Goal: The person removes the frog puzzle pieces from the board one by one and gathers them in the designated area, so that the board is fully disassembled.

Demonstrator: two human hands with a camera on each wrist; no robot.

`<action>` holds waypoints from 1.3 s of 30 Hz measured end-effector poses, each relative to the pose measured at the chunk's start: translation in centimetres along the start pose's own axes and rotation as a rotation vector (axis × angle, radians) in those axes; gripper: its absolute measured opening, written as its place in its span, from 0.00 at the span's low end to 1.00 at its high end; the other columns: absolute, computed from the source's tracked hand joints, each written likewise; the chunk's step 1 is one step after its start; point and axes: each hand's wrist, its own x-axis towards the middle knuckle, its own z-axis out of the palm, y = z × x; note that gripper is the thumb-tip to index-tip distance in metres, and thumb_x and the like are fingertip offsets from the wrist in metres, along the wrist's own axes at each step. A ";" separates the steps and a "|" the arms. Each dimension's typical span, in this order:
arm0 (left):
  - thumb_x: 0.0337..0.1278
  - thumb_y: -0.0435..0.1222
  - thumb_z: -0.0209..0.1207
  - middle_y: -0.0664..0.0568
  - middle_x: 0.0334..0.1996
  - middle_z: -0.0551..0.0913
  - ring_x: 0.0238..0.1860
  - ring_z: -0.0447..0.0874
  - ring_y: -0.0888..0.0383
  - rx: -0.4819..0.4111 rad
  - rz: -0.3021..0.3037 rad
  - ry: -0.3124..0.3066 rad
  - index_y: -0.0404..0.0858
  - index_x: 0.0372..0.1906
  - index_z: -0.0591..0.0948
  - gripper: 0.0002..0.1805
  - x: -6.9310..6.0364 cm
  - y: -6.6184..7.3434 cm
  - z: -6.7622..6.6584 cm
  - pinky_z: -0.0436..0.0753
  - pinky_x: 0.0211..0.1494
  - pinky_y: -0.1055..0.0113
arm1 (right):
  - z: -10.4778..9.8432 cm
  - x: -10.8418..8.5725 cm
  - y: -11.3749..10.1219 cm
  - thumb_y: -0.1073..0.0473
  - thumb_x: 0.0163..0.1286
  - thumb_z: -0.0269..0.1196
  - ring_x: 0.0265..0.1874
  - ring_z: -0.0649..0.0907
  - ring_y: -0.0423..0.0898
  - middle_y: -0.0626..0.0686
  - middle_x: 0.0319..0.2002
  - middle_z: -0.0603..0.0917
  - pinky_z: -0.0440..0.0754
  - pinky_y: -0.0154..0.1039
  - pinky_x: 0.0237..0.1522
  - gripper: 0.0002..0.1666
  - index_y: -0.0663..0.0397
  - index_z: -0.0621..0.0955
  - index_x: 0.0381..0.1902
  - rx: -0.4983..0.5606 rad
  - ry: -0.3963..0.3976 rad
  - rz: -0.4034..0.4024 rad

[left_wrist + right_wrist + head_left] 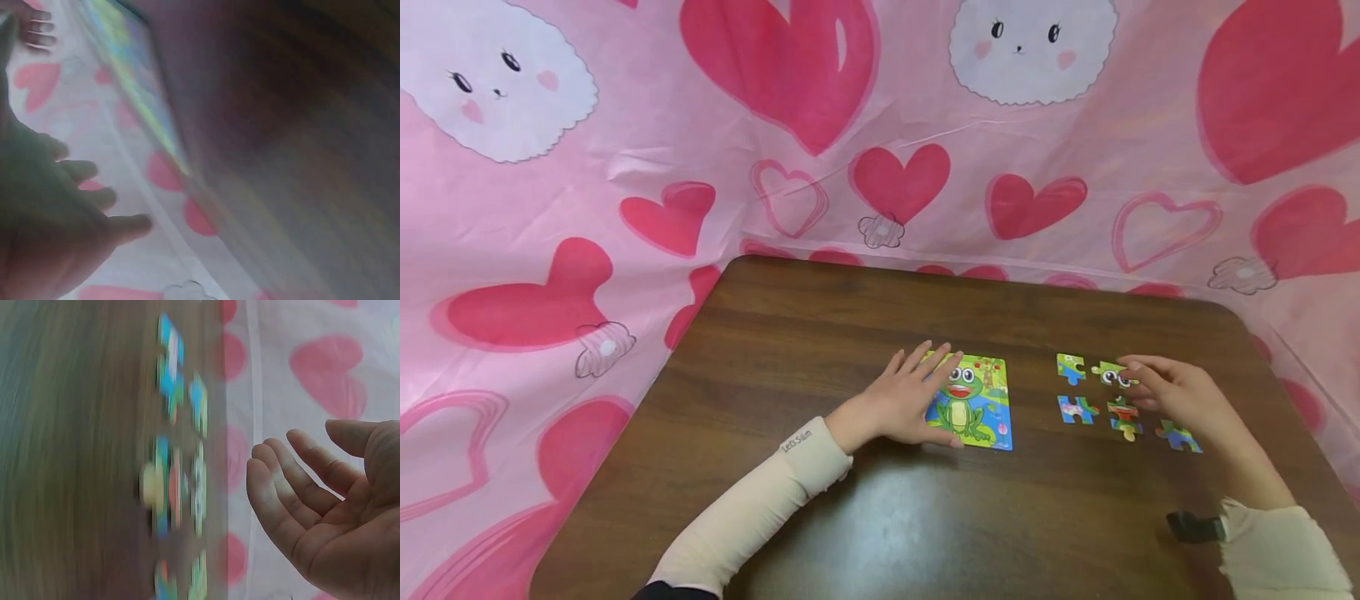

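In the head view, a square frog picture board (992,417) lies flat on the table. My left hand (906,404) is spread over its left part, hiding that edge; whether the palm touches it, I cannot tell. The left wrist view shows the same hand (56,219) with fingers apart and nothing in them. Over the right side of several loose jigsaw pieces (1077,409) hovers my right hand (1183,396), covering part of the group. One piece with frog eyes (1107,375) is just by its fingertips. In the right wrist view the right hand (331,494) is loosely bent and holds nothing.
The brown wooden table (880,517) has rounded far corners. Behind and to the left hangs a pink cloth (700,125) printed with hearts and white fluffy faces. A dark strap (1195,527) sticks out from the right sleeve. Both wrist views are partly blurred.
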 end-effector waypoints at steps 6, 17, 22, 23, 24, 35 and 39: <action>0.47 0.76 0.58 0.52 0.84 0.36 0.84 0.33 0.47 -0.006 -0.049 -0.026 0.47 0.83 0.37 0.69 0.0 -2.0 0.0 0.41 0.82 0.37 | 3.3 1.6 -3.0 0.42 0.82 0.47 0.46 0.89 0.43 0.71 0.61 0.80 0.88 0.38 0.45 0.35 0.65 0.70 0.71 -0.047 -0.072 -0.035; 0.46 0.78 0.56 0.56 0.84 0.40 0.84 0.35 0.50 0.033 -0.105 -0.117 0.50 0.83 0.42 0.67 0.2 -3.8 0.1 0.40 0.82 0.40 | 9.5 4.0 -6.4 0.48 0.82 0.51 0.50 0.87 0.60 0.71 0.58 0.82 0.88 0.42 0.48 0.29 0.65 0.74 0.67 0.073 -0.155 -0.070; 0.43 0.79 0.56 0.55 0.84 0.40 0.84 0.35 0.50 0.043 -0.110 -0.139 0.52 0.83 0.43 0.67 0.3 -4.3 0.4 0.40 0.83 0.41 | 12.3 4.7 -7.3 0.52 0.81 0.53 0.48 0.88 0.58 0.69 0.56 0.83 0.88 0.46 0.50 0.26 0.66 0.76 0.66 0.121 -0.206 -0.067; 0.43 0.80 0.56 0.56 0.84 0.40 0.84 0.35 0.50 0.042 -0.109 -0.145 0.52 0.83 0.43 0.68 0.2 -4.3 0.4 0.39 0.83 0.41 | 12.7 4.7 -7.5 0.52 0.81 0.53 0.48 0.88 0.58 0.68 0.55 0.84 0.88 0.47 0.50 0.26 0.66 0.76 0.65 0.128 -0.215 -0.069; 0.42 0.80 0.56 0.56 0.84 0.40 0.84 0.34 0.50 0.044 -0.108 -0.151 0.52 0.83 0.43 0.68 0.2 -4.3 0.3 0.39 0.83 0.41 | 13.2 4.8 -7.7 0.52 0.81 0.54 0.48 0.88 0.58 0.68 0.55 0.84 0.87 0.48 0.51 0.26 0.65 0.76 0.66 0.135 -0.228 -0.065; 0.39 0.81 0.57 0.58 0.84 0.40 0.84 0.35 0.51 0.059 -0.099 -0.186 0.51 0.83 0.43 0.70 0.3 -4.5 0.6 0.39 0.83 0.41 | 17.5 5.0 -9.0 0.53 0.79 0.56 0.47 0.87 0.51 0.63 0.53 0.86 0.89 0.43 0.43 0.23 0.63 0.80 0.63 0.145 -0.301 -0.049; 0.40 0.80 0.58 0.58 0.84 0.41 0.84 0.35 0.51 0.064 -0.099 -0.192 0.51 0.83 0.43 0.70 0.4 -4.4 0.5 0.39 0.83 0.41 | 17.9 5.0 -9.0 0.53 0.79 0.57 0.47 0.87 0.51 0.63 0.53 0.86 0.89 0.42 0.42 0.22 0.62 0.80 0.62 0.142 -0.309 -0.053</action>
